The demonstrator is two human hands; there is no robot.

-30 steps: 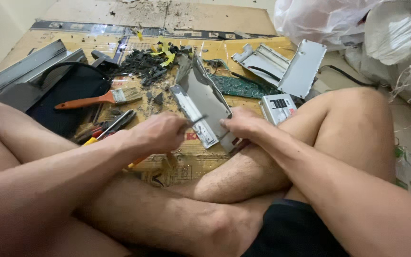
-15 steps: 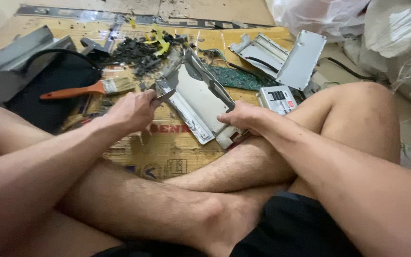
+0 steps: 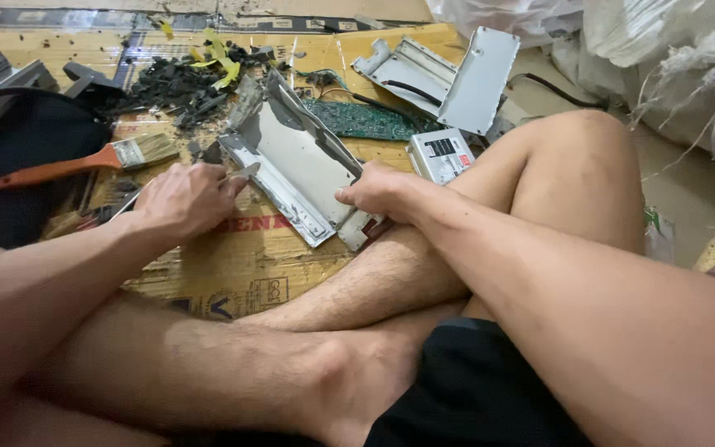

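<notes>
I sit cross-legged on the floor. My right hand [image 3: 378,192] grips the near right edge of a bent grey metal casing [image 3: 295,161] that rests tilted on cardboard [image 3: 242,257]. My left hand [image 3: 182,199] is closed around a thin metal tool [image 3: 240,173], whose tip touches the casing's left edge. A small silver box with a label [image 3: 441,156] lies just beyond my right hand, next to my knee.
A paintbrush with an orange handle [image 3: 84,163] lies to the left on a black bag [image 3: 26,165]. A green circuit board [image 3: 363,118], black debris [image 3: 171,87], yellow scraps and more grey metal panels [image 3: 448,74] lie beyond. White sacks [image 3: 672,58] stand at the right.
My left hand has moved left and away from the casing's middle to its left edge. The casing has tilted and turned a little under my right hand. The view has shifted closer.
</notes>
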